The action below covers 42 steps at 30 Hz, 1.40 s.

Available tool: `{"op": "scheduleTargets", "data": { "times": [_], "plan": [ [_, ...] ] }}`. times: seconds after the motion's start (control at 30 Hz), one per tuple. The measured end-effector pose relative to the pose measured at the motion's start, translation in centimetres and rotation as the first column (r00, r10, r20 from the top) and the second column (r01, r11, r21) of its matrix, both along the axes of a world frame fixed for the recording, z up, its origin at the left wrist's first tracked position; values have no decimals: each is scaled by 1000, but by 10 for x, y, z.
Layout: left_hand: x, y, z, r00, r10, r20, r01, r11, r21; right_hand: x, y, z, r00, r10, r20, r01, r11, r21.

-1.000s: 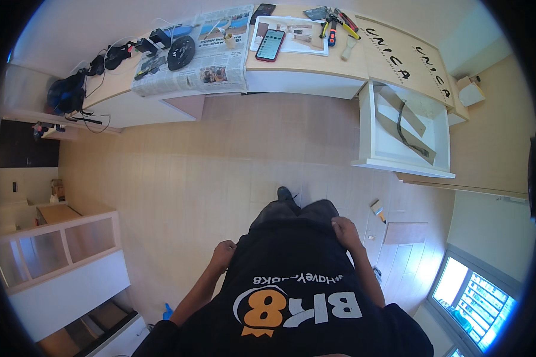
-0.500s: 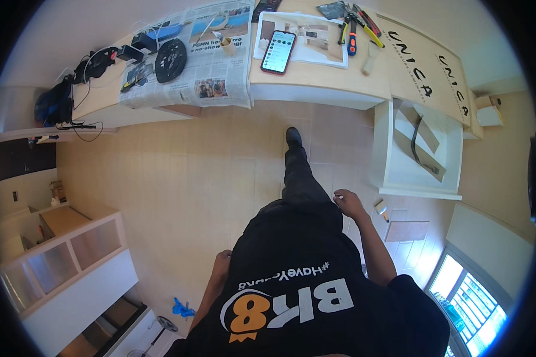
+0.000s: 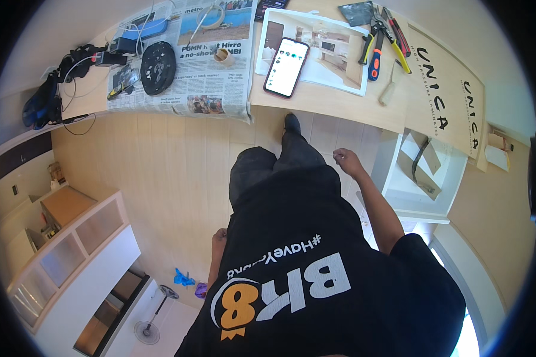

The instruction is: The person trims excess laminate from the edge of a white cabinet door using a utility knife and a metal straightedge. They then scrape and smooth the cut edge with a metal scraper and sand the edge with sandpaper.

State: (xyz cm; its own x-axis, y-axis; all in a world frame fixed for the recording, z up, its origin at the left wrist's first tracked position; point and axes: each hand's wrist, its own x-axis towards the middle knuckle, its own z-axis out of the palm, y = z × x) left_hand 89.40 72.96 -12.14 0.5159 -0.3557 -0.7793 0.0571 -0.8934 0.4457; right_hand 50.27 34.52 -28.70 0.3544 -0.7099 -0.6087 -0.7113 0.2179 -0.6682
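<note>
My right hand (image 3: 348, 162) hangs in front of the drawer unit, its fingers curled together. A small pale spot shows at the fingertips, too small to name. Close by my left hip is my left hand (image 3: 219, 241), its fingers mostly hidden. Neither hand touches the worktop (image 3: 333, 108) ahead. On it, a phone with a lit screen (image 3: 286, 67) lies over a printed room picture (image 3: 338, 62). To the right are pliers (image 3: 378, 27), an orange-and-blue-handled screwdriver (image 3: 374, 64) and a tool with a pale handle (image 3: 388, 92).
Newspaper (image 3: 184, 89) covers the worktop's left part, under a black round object (image 3: 158, 68), a tape roll (image 3: 211, 16) and a small cup (image 3: 223, 58). An open white drawer (image 3: 420, 205) holds board strips. A standing fan (image 3: 147, 331) and low cabinet (image 3: 89, 262) are behind left.
I have stepped forward, so the worktop is nearer and both legs show. My right hand has moved forward, closer to the worktop. The brush on the floor has gone from view.
</note>
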Motion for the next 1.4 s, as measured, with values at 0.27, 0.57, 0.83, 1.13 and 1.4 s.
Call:
{"op": "scheduleTargets", "data": {
  "times": [0.27,0.57,0.83,1.13,1.4],
  "plan": [
    [24,-65,19,994,-53,96,38,988,151,7,-1,-13,996,18,-91,-2,986,170],
    [83,-77,-5,979,-163,118,147,980,133,58,-17,6,992,15,123,-24,997,72],
    [100,-106,28,997,-54,58,46,990,131,82,-18,1,993,-54,105,38,988,149],
    [97,-124,42,1000,10,6,-11,995,100,59,5,-38,988,-131,79,109,965,237],
    [83,-130,44,998,-31,50,30,999,21,40,3,-46,985,-172,21,154,926,346]
  ]
}}
